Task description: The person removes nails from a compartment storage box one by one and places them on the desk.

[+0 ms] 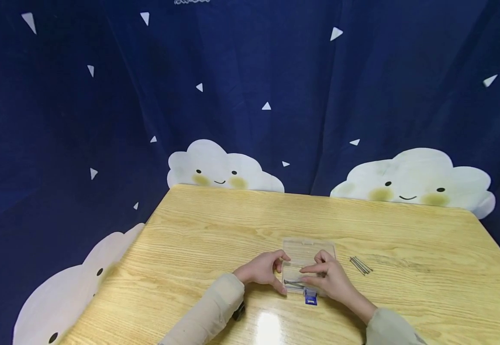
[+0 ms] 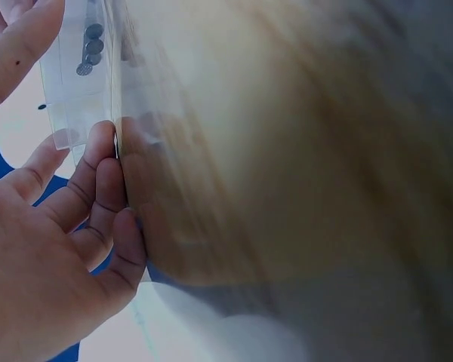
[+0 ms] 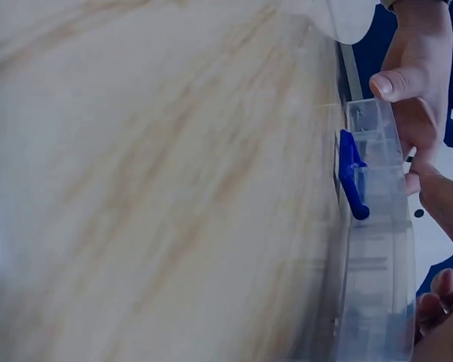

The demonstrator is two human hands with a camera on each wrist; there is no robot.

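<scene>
A clear plastic box (image 3: pixel 377 264) lies on the table with its lid (image 1: pixel 306 245) folded back and a blue latch (image 1: pixel 311 300) at its front. My left hand (image 1: pixel 264 268) holds the box's left end, thumb at the front corner and fingers toward the back. Over the open box is my right hand (image 1: pixel 329 279), thumb and index finger a little apart, with no nail plainly seen between them. Beneath those fingertips, several nails (image 1: pixel 293 284) lie in the front part of the box. Round nail heads (image 2: pixel 94 47) show through its wall in the left wrist view.
Several loose nails (image 1: pixel 360 265) lie in a small bunch on the wooden table (image 1: pixel 215 215), right of the box. A dark blue curtain (image 1: pixel 232 120) with white clouds hangs behind the table and along its left side.
</scene>
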